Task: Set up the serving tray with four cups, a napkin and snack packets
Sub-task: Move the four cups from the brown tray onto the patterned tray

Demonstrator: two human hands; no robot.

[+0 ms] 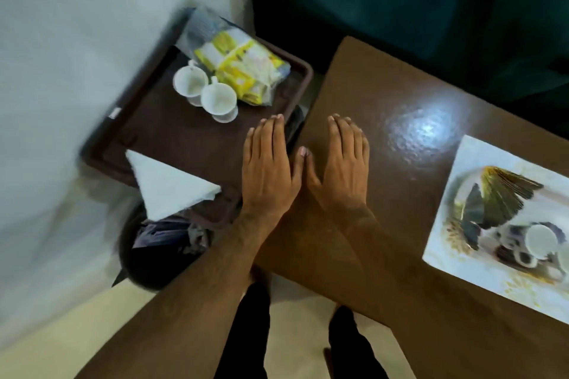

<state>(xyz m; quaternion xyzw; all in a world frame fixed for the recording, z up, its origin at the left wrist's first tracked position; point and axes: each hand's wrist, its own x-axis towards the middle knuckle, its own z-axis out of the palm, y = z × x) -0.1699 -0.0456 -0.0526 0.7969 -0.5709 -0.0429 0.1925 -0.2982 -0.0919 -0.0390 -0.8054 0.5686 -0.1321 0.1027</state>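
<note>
Brown plastic, the serving tray [172,132] is sitting just beside the left edge of the wooden table [385,101], perched over a dark bin [154,255], probably so the table stays free for other things. Toward the tray's far corner the white cups [204,91] are standing upright; two show clearly with what look like two more tucked under them, though blur is leaving the count uncertain. The yellow snack packets [243,71], in clear wrap, are lying against the far edge and touching the cups. The folded white napkin [172,191] is overhanging the tray's near edge. The left hand [268,169] is lying flat and empty, fingers straight, over the tray's right edge; the right hand [341,166] is resting flat and empty on the table, thumbs almost meeting. Judging by this, the setting-up is looking finished. A picture mat [498,218] is lying at the table's right edge.
</note>
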